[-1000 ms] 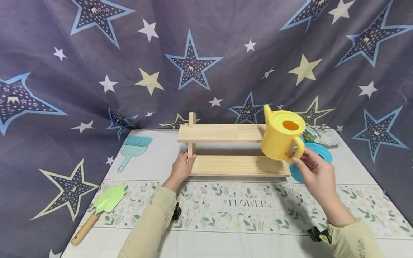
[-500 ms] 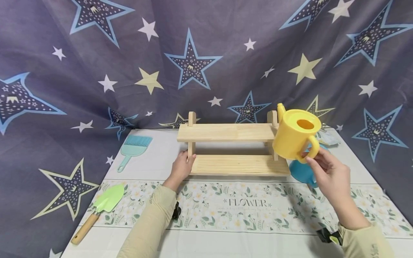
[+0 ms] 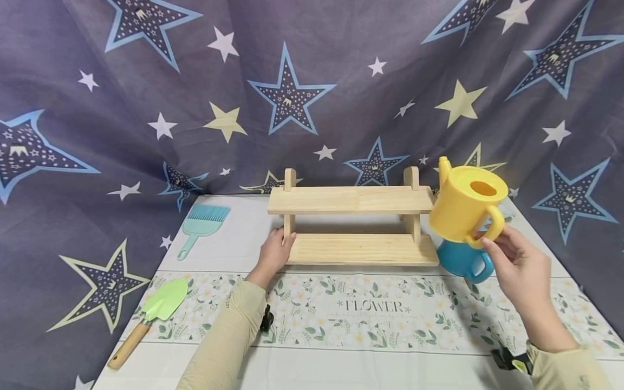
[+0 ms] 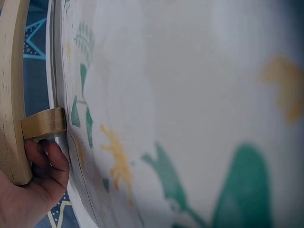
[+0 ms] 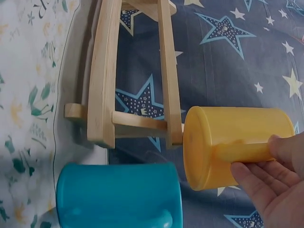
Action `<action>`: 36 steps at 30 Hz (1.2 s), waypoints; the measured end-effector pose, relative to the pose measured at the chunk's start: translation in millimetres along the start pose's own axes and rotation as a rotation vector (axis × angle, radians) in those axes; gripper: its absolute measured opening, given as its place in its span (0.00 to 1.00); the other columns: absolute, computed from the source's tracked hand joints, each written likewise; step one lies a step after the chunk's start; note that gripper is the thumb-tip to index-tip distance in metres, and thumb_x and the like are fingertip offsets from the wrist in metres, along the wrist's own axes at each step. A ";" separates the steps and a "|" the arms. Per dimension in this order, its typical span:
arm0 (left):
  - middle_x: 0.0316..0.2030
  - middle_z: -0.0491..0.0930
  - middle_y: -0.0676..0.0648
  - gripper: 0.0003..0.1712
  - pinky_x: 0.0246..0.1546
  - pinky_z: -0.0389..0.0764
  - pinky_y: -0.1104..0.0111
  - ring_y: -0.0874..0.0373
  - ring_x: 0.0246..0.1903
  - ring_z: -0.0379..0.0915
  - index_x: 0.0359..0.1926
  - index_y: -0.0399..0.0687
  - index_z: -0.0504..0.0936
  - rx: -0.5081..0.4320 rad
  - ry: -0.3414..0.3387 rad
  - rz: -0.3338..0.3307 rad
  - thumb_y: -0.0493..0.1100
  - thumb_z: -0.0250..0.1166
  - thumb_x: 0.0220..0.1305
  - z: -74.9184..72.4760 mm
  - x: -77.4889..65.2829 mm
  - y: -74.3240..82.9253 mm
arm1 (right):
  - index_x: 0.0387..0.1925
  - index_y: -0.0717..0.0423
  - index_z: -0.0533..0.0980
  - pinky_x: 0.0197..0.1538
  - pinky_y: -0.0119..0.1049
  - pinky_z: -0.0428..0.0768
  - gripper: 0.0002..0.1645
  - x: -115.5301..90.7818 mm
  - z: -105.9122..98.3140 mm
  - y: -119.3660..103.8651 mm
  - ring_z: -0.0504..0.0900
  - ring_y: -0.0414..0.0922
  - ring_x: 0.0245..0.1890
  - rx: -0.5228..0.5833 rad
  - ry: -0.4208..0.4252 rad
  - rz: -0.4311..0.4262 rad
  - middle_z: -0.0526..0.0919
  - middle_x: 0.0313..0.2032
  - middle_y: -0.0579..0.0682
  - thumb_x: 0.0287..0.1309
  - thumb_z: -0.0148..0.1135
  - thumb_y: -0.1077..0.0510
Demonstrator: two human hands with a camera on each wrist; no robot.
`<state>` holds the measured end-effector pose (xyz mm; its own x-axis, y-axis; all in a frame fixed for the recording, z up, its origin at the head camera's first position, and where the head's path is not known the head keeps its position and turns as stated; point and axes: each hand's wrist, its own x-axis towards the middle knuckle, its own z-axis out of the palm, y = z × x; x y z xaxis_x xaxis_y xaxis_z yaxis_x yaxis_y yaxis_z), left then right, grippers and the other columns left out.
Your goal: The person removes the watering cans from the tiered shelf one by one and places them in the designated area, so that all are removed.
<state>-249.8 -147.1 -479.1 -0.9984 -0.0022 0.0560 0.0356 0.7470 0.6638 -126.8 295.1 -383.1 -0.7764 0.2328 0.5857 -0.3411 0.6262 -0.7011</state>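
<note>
My right hand pinches the handle of a yellow watering can, holding it raised beside the right end of a two-tier wooden shelf. Its spout points up and away from me. In the right wrist view, thumb and fingers close on the yellow handle. A blue can with a loop handle stands on the table just below, partly covered by the yellow one. At the opposite end, my left hand grips the shelf's lower board, and in the left wrist view its fingers curl beneath that board by a wooden foot.
A teal dustpan-shaped tool with bristles lies at the back left. Nearer me is a green trowel with a wooden handle. A flower-print cloth covers the table, and a star-patterned curtain hangs behind.
My right hand has carried the yellow watering can rightward, away from in front of the shelf's right end and over the blue can. The left hand and shelf have stayed put.
</note>
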 end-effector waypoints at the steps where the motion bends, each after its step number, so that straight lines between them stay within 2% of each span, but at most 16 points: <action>1: 0.52 0.72 0.37 0.27 0.51 0.74 0.50 0.44 0.50 0.73 0.66 0.40 0.70 0.001 0.003 0.003 0.51 0.51 0.76 0.1 0.0 0.0 | 0.57 0.60 0.77 0.42 0.13 0.72 0.23 -0.2 -1.5 1.0 0.78 0.18 0.39 -0.006 0.003 0.010 0.79 0.38 0.22 0.60 0.65 0.68; 14: 0.52 0.72 0.38 0.27 0.51 0.74 0.50 0.44 0.50 0.73 0.66 0.40 0.70 -0.005 -0.001 -0.001 0.51 0.51 0.75 0.4 1.0 -1.3 | 0.59 0.58 0.77 0.41 0.11 0.70 0.24 2.4 -22.8 18.5 0.75 0.15 0.36 -0.097 0.081 0.089 0.75 0.37 0.17 0.60 0.65 0.67; 18: 0.52 0.72 0.38 0.26 0.52 0.74 0.50 0.44 0.51 0.73 0.66 0.41 0.70 -0.006 0.000 -0.009 0.51 0.51 0.76 -0.3 1.3 -1.4 | 0.60 0.58 0.76 0.41 0.10 0.69 0.23 3.8 -27.7 21.4 0.72 0.13 0.36 -0.153 0.100 0.084 0.76 0.40 0.21 0.63 0.64 0.64; 23: 0.51 0.72 0.38 0.26 0.51 0.74 0.51 0.45 0.50 0.74 0.66 0.40 0.71 -0.001 0.000 -0.006 0.51 0.51 0.76 0.2 1.5 -2.0 | 0.59 0.58 0.76 0.41 0.10 0.68 0.22 6.3 -35.0 25.0 0.71 0.12 0.36 -0.192 0.128 0.080 0.76 0.40 0.22 0.65 0.62 0.61; 25: 0.51 0.72 0.38 0.27 0.50 0.74 0.51 0.45 0.49 0.74 0.66 0.40 0.71 -0.003 -0.001 -0.002 0.52 0.50 0.76 0.6 1.5 -2.5 | 0.60 0.57 0.76 0.42 0.10 0.68 0.22 7.2 -38.4 27.2 0.70 0.11 0.36 -0.202 0.143 0.098 0.75 0.41 0.21 0.65 0.62 0.60; 31: 0.51 0.72 0.38 0.27 0.50 0.74 0.50 0.44 0.49 0.74 0.66 0.40 0.71 -0.006 0.003 0.008 0.52 0.50 0.76 1.0 1.8 -3.9 | 0.61 0.55 0.75 0.44 0.12 0.69 0.22 10.7 -46.6 35.7 0.68 0.10 0.36 -0.240 0.175 0.143 0.78 0.45 0.28 0.67 0.60 0.58; 36: 0.52 0.72 0.37 0.27 0.50 0.75 0.50 0.43 0.50 0.74 0.66 0.40 0.70 -0.009 0.002 0.008 0.51 0.50 0.76 1.0 2.0 -3.4 | 0.61 0.54 0.75 0.45 0.13 0.71 0.22 13.4 -50.8 43.7 0.70 0.11 0.36 -0.234 0.195 0.166 0.78 0.44 0.28 0.67 0.60 0.57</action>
<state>-252.0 -149.0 -482.0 -0.9980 0.0025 0.0625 0.0438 0.7410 0.6700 -125.2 363.4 -385.2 -0.6874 0.4693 0.5543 -0.0707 0.7164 -0.6941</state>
